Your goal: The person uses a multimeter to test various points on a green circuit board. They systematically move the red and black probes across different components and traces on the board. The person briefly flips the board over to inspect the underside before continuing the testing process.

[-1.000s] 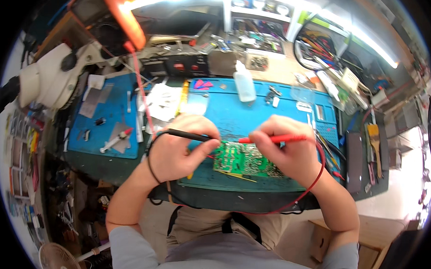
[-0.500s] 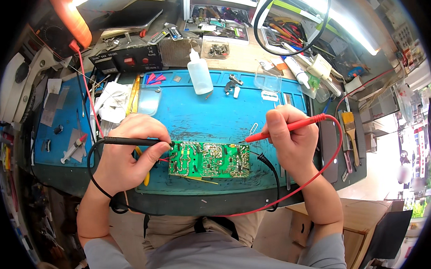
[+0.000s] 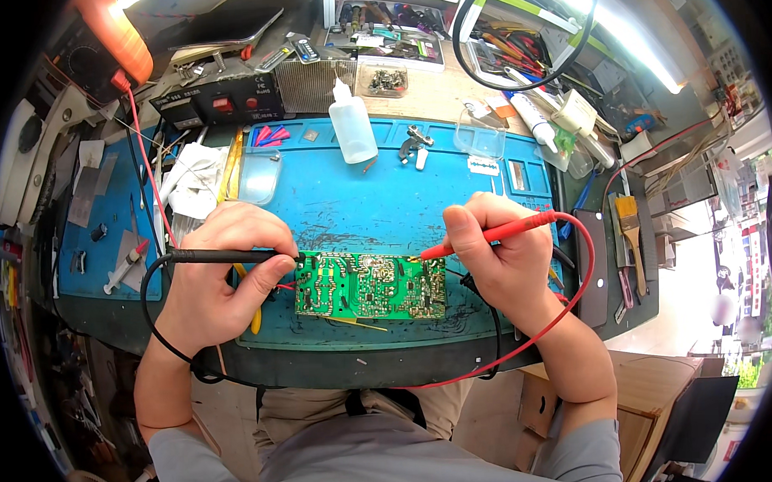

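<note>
A green circuit board (image 3: 370, 286) lies on the blue work mat (image 3: 351, 212), its soldered side up. At its left end my left hand (image 3: 226, 276) is closed around a black test probe (image 3: 221, 256), whose tip meets the board's upper left corner. Closed on a red test probe (image 3: 513, 230), my right hand (image 3: 505, 254) is over the board's right end. The red probe's tip is at the upper right part of the board; whether it touches cannot be made out. A black cable (image 3: 494, 322) runs off the board's right side, and a red lead curves below my right wrist.
Behind the board stand a white squeeze bottle (image 3: 352, 127) and a small metal clamp-like part (image 3: 415, 146). A clear tray (image 3: 260, 176) and crumpled tissue (image 3: 199, 184) lie to the left. An orange-cased meter (image 3: 111, 42) is at upper left; a brush (image 3: 629, 224) lies right.
My right hand and the red probe have moved left, bringing the tip onto or just over the board's upper right part. The black probe stays at the left corner. The view has shifted slightly.
</note>
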Demonstrator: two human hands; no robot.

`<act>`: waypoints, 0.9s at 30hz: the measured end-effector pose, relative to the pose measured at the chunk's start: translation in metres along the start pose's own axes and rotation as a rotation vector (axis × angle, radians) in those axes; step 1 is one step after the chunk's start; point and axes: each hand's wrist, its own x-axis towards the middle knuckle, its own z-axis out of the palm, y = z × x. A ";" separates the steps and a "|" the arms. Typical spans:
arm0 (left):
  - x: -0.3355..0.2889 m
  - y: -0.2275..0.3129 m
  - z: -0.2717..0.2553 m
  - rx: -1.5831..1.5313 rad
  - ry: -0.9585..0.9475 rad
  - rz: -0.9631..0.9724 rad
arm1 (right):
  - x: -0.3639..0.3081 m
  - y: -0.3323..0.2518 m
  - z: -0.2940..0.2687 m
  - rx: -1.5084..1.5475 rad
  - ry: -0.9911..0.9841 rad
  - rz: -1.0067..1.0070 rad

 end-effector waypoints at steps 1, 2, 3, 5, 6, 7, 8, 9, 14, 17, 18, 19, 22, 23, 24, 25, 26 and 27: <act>0.000 0.000 0.000 0.000 0.000 0.001 | 0.000 -0.001 -0.001 -0.012 -0.006 -0.003; 0.000 0.000 0.000 -0.001 0.001 0.002 | 0.001 -0.001 -0.001 -0.023 -0.012 -0.006; 0.000 0.000 0.000 -0.001 0.000 0.001 | 0.001 -0.001 -0.002 -0.016 -0.015 -0.001; 0.000 0.000 0.000 -0.001 -0.001 0.000 | 0.001 -0.002 -0.003 -0.003 -0.019 0.007; 0.000 0.000 0.000 0.001 -0.001 0.001 | 0.001 -0.001 -0.002 -0.007 -0.018 0.007; 0.000 0.000 0.000 0.002 -0.002 0.002 | 0.001 -0.001 -0.002 -0.012 -0.016 0.007; 0.000 0.001 0.000 0.003 -0.003 0.004 | 0.001 -0.001 -0.002 -0.017 -0.015 0.007; 0.000 0.001 0.000 0.002 -0.009 0.005 | 0.001 -0.001 -0.002 -0.021 -0.016 0.007; 0.000 0.001 -0.001 -0.001 -0.026 0.003 | 0.001 -0.002 -0.004 -0.040 -0.020 -0.011; 0.000 0.001 0.001 -0.019 0.006 0.014 | 0.002 -0.005 -0.005 -0.057 -0.042 0.030; 0.000 0.000 0.002 -0.040 0.004 0.006 | 0.001 -0.007 -0.006 -0.081 -0.041 0.042; -0.002 0.001 0.001 -0.042 0.005 0.011 | 0.001 -0.008 -0.004 -0.090 -0.041 0.044; -0.002 0.000 -0.005 -0.007 -0.014 0.027 | 0.002 -0.005 -0.002 -0.056 -0.039 0.066; 0.001 0.001 -0.004 -0.008 -0.040 0.036 | 0.000 -0.004 -0.005 -0.039 -0.031 0.083; 0.002 0.002 -0.006 -0.006 -0.046 0.038 | -0.001 -0.002 -0.004 -0.035 -0.014 0.075; 0.003 0.002 -0.006 -0.012 -0.053 0.041 | -0.003 0.000 -0.003 -0.037 0.005 0.074; 0.002 -0.001 -0.004 -0.019 -0.045 0.048 | -0.004 0.002 -0.003 -0.042 0.011 0.073; 0.001 -0.001 -0.006 -0.009 -0.039 0.046 | -0.003 0.002 -0.001 -0.033 0.012 0.065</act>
